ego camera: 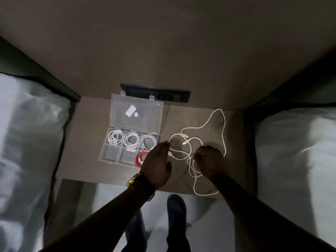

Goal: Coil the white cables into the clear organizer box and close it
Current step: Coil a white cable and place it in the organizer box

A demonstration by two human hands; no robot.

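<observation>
Loose white cable [203, 135] lay tangled on the desk [87, 142], right of the clear organizer box [131, 142], spreading in loops toward the desk's near edge and one loop hanging past it. More than one connector end showed in the tangle; cable count unclear. Box was open, lid [138, 113] tilted back toward the wall, white sticker on it. Back row of the box held three coiled white cables [131, 140], one per compartment. Front row: two compartments looked unfilled, the right one held a red cable [139, 159], partly hidden by the left hand.

Left hand [158, 164] was flat, fingers extended, fingertips touching the cable loop beside the box's right edge, not gripping. Gold watch [134, 180] on that wrist. Right hand [209, 159] was curled closed, pinching a cable strand in the tangle.

Dark outlet panel [156, 93] sat on the wall behind the box. White pillows [27, 128] flanked the desk on both sides. Dark shoe [176, 206] on the floor below.
</observation>
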